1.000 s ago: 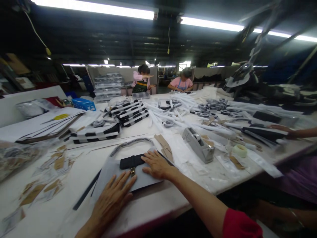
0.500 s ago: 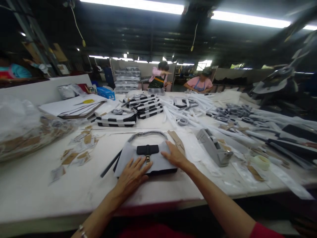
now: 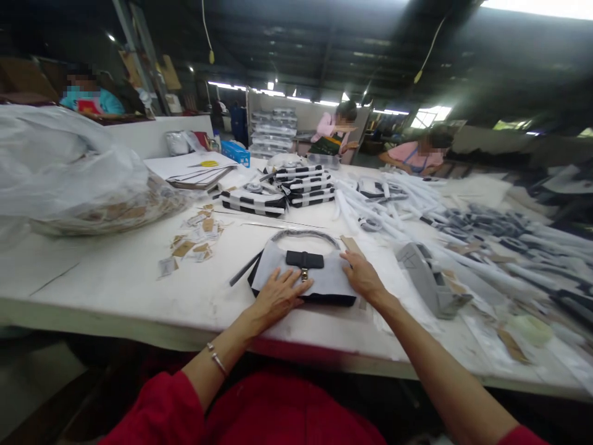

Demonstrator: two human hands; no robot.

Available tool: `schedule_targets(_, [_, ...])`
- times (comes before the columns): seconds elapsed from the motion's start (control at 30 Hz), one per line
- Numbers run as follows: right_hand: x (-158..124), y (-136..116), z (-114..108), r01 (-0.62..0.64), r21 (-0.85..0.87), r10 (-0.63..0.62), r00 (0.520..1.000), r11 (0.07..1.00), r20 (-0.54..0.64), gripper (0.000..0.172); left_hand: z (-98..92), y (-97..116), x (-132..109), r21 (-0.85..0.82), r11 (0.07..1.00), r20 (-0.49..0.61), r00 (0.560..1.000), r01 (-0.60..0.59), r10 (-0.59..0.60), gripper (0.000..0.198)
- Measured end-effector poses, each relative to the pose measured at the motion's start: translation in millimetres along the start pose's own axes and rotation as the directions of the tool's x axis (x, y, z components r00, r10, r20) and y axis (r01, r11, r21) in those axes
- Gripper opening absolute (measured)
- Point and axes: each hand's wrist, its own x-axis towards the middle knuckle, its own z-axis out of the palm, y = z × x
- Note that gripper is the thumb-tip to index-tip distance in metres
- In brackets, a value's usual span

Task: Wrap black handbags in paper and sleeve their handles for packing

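A small black handbag (image 3: 324, 278) wrapped in grey-white paper lies flat near the table's front edge, its curved handle (image 3: 306, 235) pointing away from me and a black flap with a metal clasp (image 3: 304, 261) on top. My left hand (image 3: 278, 293) rests flat on the bag's near left part, fingers spread toward the clasp. My right hand (image 3: 364, 275) lies flat on the bag's right end, fingers stretched out. Neither hand grips anything.
A grey tape dispenser (image 3: 428, 281) stands right of the bag. Small paper tags (image 3: 192, 241) lie to the left, behind them a large plastic bag (image 3: 69, 176). Striped wrapped pieces (image 3: 287, 188) and white wrapped straps (image 3: 370, 210) fill the far table (image 3: 115, 284). Other people work beyond.
My head has turned left, so the bag and both hands sit further right in view. Both hands stay flat on the bag in nearly the same places.
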Motion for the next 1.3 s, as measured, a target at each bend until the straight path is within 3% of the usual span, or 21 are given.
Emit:
schedule_targets(0.13, [-12.2, -45.3, -8.7, 0.273, -0.051, -0.275, 0.96, 0.961, -0.048, 0.039, -3.3, 0.7, 0.3, -0.019, 1.0, -0.019, 1.0, -0.004, 0.004, 0.061])
schedule_targets(0.27, [-39.1, -66.3, -3.1, 0.467, -0.088, -0.457, 0.883, 0.88, 0.11, 0.047, -0.2, 0.1, 0.0, -0.064, 0.997, -0.045, 0.998, 0.044, -0.047, 0.057])
schedule_targets(0.37, [-53.1, -54.3, 12.9, 0.48, -0.188, -0.457, 0.876, 0.857, 0.154, 0.047, 4.9, -2.5, -0.4, -0.068, 0.997, -0.082, 0.996, 0.039, -0.045, 0.052])
schedule_targets(0.5, [-58.1, -35.4, 33.6, 0.471, -0.238, -0.47, 0.88, 0.849, 0.068, 0.05, 6.7, -5.5, -4.1, 0.009, 1.0, -0.215, 0.977, 0.006, -0.004, 0.048])
schedule_targets(0.7, [-55.9, -30.3, 50.1, 0.482, -0.221, -0.509, 0.856, 0.848, -0.087, 0.045, -0.5, -4.7, -9.6, 0.044, 0.996, -0.473, 0.877, -0.077, 0.089, 0.044])
schedule_targets(0.87, [-54.0, -30.1, 45.8, 0.497, -0.192, -0.519, 0.85, 0.846, -0.089, 0.046, -5.6, -0.9, -4.0, -0.027, 0.996, -0.56, 0.827, -0.088, 0.058, 0.04])
schedule_targets(1.0, [-45.0, -36.1, 4.2, 0.462, 0.0, -0.458, 0.88, 0.887, 0.13, 0.057, -3.8, -0.8, -3.2, -0.091, 0.992, -0.568, 0.823, -0.086, 0.02, 0.04])
schedule_targets(1.1, [-23.1, -33.8, -35.2, 0.322, 0.179, -0.355, 0.913, 0.93, 0.202, 0.055, 1.2, -0.4, -4.8, -0.117, 0.991, -0.565, 0.825, -0.07, -0.009, 0.04])
schedule_targets(1.2, [13.9, -14.5, -57.4, 0.126, 0.265, -0.185, 0.96, 0.956, 0.212, 0.039, 7.6, 0.6, -6.1, -0.141, 0.989, -0.557, 0.83, -0.049, -0.038, 0.04])
schedule_targets(1.3, [58.5, 20.3, -59.1, -0.016, 0.27, -0.043, 0.977, 0.963, 0.211, 0.037, 11.5, -0.2, -6.1, -0.148, 0.988, -0.579, 0.814, -0.038, -0.055, 0.041])
